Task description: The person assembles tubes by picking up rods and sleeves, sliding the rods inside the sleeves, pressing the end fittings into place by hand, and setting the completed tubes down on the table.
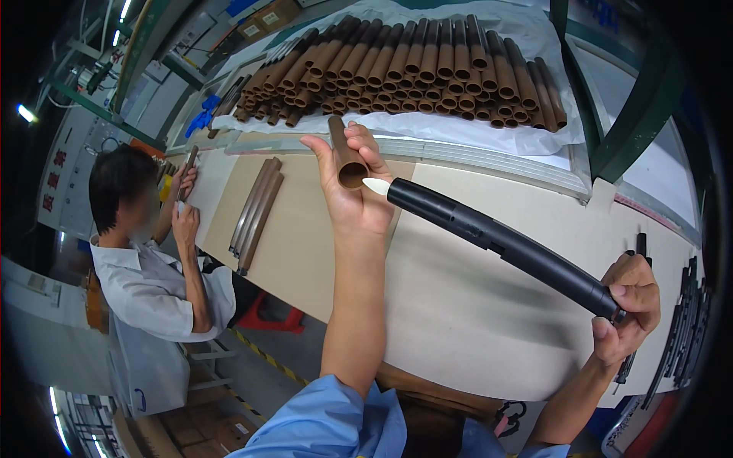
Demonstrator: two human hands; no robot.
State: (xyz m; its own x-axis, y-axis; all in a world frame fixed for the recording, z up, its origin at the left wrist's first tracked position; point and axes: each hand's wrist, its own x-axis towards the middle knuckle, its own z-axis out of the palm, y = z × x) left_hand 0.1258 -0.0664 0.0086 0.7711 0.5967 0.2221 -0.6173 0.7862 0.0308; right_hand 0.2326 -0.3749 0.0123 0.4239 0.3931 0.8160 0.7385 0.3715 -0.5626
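Note:
In my left hand [359,202] rests a brown tube [341,145], its open end facing me and the thumb and fingers around its sides. My right hand [630,305] grips the far right end of a long black rod-like part [496,244] with cut-outs along its body. That part slants across the table to the left, ending in a pale pointed tip [376,185]. The tip is at the mouth of the brown tube; whether it touches the rim I cannot tell.
A large stack of brown tubes [412,65] lies on white sheeting behind a metal rail. Several brown tubes [258,210] lie at left on the table [458,320]. Black rods [679,336] lie at right. A co-worker [153,267] sits at left, holding a tube. A green post [634,114] stands back right.

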